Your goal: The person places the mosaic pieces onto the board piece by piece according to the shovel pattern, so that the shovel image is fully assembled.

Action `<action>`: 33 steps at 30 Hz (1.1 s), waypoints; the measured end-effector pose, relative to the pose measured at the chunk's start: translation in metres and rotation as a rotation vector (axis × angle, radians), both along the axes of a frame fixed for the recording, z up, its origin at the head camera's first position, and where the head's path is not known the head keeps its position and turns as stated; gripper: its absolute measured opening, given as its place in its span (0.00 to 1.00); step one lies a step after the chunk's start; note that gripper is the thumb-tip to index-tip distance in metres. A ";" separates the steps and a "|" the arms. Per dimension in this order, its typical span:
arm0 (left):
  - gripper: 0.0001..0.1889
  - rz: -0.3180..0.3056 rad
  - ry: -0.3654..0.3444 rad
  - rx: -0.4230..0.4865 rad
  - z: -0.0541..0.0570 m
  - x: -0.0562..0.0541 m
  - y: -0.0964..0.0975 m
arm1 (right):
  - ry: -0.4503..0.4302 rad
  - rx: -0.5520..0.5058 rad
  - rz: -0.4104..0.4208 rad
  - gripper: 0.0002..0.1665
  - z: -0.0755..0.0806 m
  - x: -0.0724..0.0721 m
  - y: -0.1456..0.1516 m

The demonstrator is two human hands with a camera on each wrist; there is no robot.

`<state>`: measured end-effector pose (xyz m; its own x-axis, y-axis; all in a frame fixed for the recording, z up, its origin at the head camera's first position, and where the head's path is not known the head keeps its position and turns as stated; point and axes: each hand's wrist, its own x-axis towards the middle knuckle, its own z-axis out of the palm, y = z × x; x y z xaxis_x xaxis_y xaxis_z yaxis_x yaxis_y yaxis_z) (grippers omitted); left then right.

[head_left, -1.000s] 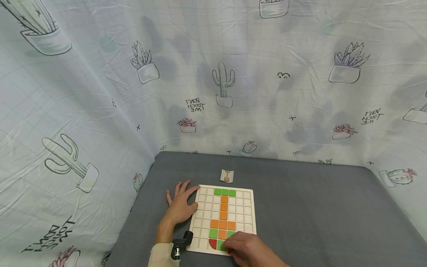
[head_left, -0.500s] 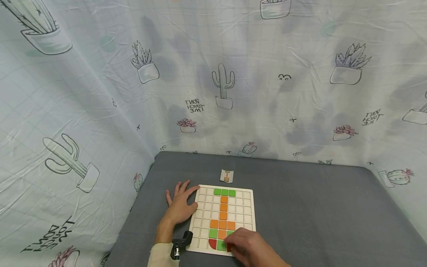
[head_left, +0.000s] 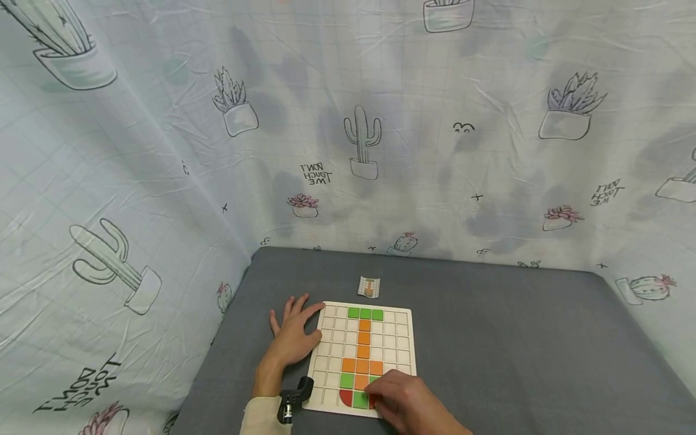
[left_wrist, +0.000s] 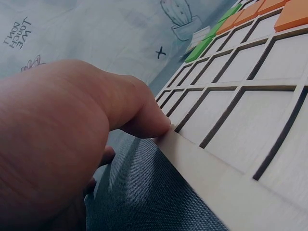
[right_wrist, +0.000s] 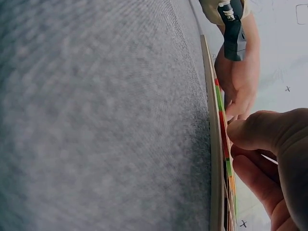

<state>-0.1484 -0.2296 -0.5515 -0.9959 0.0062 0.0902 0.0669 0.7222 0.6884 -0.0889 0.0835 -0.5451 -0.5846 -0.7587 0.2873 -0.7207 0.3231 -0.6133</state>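
Observation:
A pale wooden grid board (head_left: pixel 401 345) lies on the grey table. Green tiles (head_left: pixel 365 313) form a short row at its far side, with orange tiles (head_left: pixel 364 338) running down from it. At the near side a red rounded-corner tile (head_left: pixel 346 397) sits beside a green one. My left hand (head_left: pixel 293 338) is spread at the board's left edge, its thumb (left_wrist: pixel 154 120) touching the rim. At the near row my right hand (head_left: pixel 405 399) has thumb and fingers together on a second red tile (right_wrist: pixel 223 130), partly hidden by the fingers and level with the board.
A small printed card (head_left: pixel 369 287) with a grid pattern lies just beyond the board. Cloth with cactus drawings (head_left: pixel 363 142) hangs behind and to the left of the table (head_left: pixel 489 338). A black wrist camera mount (head_left: pixel 295 396) sits close to the board's near left corner.
My right hand has shifted slightly right from the near green tile, and the second red tile has come into view under its fingertips. The left hand stays at the board's edge.

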 end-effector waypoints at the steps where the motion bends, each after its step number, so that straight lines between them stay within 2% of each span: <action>1: 0.34 -0.001 -0.002 0.002 0.000 0.000 0.000 | 0.005 0.001 -0.003 0.17 0.000 0.000 0.000; 10: 0.33 -0.011 -0.002 0.006 0.000 0.000 0.000 | 0.073 -0.030 -0.050 0.16 -0.002 -0.001 0.004; 16: 0.34 -0.017 0.000 0.004 -0.001 -0.002 0.002 | 0.196 -0.048 -0.093 0.17 -0.003 -0.003 0.013; 20: 0.33 -0.027 -0.001 0.007 -0.001 -0.003 0.003 | 0.245 -0.022 -0.159 0.18 -0.001 -0.005 0.022; 25: 0.33 -0.031 -0.009 0.009 0.001 -0.002 0.001 | 0.247 0.013 -0.242 0.18 0.006 -0.012 0.034; 29: 0.33 -0.030 -0.016 0.011 0.002 -0.002 -0.005 | 0.319 0.023 -0.306 0.20 0.018 -0.022 0.048; 33: 0.31 -0.012 -0.023 0.013 0.007 -0.001 -0.012 | 0.388 0.065 -0.426 0.22 0.030 -0.030 0.065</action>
